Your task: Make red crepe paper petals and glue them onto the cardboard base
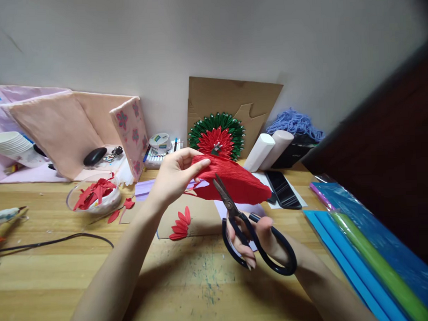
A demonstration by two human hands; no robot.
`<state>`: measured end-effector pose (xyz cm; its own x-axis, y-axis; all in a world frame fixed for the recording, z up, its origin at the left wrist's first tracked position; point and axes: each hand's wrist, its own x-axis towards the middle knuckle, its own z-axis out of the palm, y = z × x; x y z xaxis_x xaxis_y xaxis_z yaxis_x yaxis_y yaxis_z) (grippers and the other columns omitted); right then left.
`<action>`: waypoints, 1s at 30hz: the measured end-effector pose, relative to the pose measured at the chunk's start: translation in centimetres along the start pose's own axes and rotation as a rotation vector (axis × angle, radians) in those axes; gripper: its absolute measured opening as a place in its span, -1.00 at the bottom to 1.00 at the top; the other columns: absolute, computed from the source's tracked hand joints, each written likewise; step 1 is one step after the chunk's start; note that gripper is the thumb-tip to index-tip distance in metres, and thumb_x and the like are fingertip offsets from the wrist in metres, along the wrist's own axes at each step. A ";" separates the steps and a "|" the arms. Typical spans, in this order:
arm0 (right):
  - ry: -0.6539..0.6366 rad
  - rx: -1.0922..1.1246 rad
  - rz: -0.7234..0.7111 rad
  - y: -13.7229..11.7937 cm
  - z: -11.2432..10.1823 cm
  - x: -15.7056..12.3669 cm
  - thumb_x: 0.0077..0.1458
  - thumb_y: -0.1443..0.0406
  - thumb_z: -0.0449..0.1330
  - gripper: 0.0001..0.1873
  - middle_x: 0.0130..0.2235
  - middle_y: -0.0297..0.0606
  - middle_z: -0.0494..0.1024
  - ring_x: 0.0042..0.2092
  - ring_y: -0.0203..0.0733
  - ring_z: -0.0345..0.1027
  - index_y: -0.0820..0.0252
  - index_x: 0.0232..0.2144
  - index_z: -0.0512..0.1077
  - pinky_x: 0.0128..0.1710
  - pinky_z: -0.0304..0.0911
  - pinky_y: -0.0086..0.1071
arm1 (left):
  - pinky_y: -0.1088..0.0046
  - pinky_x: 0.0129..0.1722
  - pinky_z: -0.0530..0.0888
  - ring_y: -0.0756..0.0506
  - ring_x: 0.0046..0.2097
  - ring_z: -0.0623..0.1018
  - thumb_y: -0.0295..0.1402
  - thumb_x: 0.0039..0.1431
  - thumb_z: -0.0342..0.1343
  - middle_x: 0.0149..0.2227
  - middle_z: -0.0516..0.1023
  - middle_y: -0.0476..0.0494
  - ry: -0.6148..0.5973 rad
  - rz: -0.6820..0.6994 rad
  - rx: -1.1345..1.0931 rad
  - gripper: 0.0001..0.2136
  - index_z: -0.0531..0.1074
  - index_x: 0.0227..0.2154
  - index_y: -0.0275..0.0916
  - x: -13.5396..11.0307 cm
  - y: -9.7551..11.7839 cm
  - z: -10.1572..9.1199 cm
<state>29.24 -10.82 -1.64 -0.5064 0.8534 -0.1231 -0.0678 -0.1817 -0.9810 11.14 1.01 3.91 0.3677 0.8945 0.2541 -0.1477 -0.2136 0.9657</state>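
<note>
Between thumb and fingers, my left hand pinches the left end of a large piece of red crepe paper, which hangs out to the right above the table. My right hand has its fingers through the loops of black-handled scissors. The blades point up and left, with their tips at the paper's lower left part; whether they are cutting into it I cannot tell. Under the hands, a cardboard sheet carries several red petals set in a fan.
Red scraps fill a clear bowl at left, near a glue gun and its cord. A green and red paper flower leans with cardboard against the wall. At right are a phone and wrapped paper rolls.
</note>
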 end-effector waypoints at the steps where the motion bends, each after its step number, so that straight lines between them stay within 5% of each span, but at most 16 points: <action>1: -0.008 0.023 -0.004 0.3 0.1 0.1 -0.24 -0.39 -0.15 -0.17 -0.65 -0.50 0.20 -0.66 -0.41 0.11 0.23 -0.36 0.26 -0.64 0.13 -0.48 | 0.49 -0.35 0.48 -0.03 -0.37 0.56 -0.23 -0.10 0.30 -0.40 0.59 -0.12 -0.012 -0.006 0.003 -0.74 0.45 -0.43 -0.31 0.0 0.0 0.1; 21: -0.029 0.168 -0.027 0.8 0.2 0.5 -0.28 -0.39 -0.11 -0.17 -0.66 -0.47 0.26 -0.66 -0.39 0.18 0.23 -0.38 0.26 -0.63 0.19 -0.47 | 0.57 -0.34 0.45 0.02 -0.36 0.54 -0.31 -0.07 0.30 -0.41 0.57 -0.08 0.021 0.015 -0.049 -0.79 0.45 -0.41 -0.31 -0.1 0.0 0.5; 30: 0.029 0.200 -0.084 0.5 0.6 0.7 -0.22 -0.36 -0.07 -0.23 -0.70 -0.53 0.20 -0.74 -0.43 0.08 0.23 -0.42 0.27 -0.74 0.11 -0.53 | 0.61 -0.53 0.43 0.03 -0.45 0.50 -0.26 -0.10 0.31 -0.48 0.53 -0.05 0.053 0.041 -0.030 -0.76 0.45 -0.43 -0.31 0.0 -0.3 1.0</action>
<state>28.30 -10.60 -2.12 -0.4673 0.8827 -0.0496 -0.2796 -0.2007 -0.9389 12.13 0.64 3.64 0.3114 0.9051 0.2895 -0.1894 -0.2395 0.9523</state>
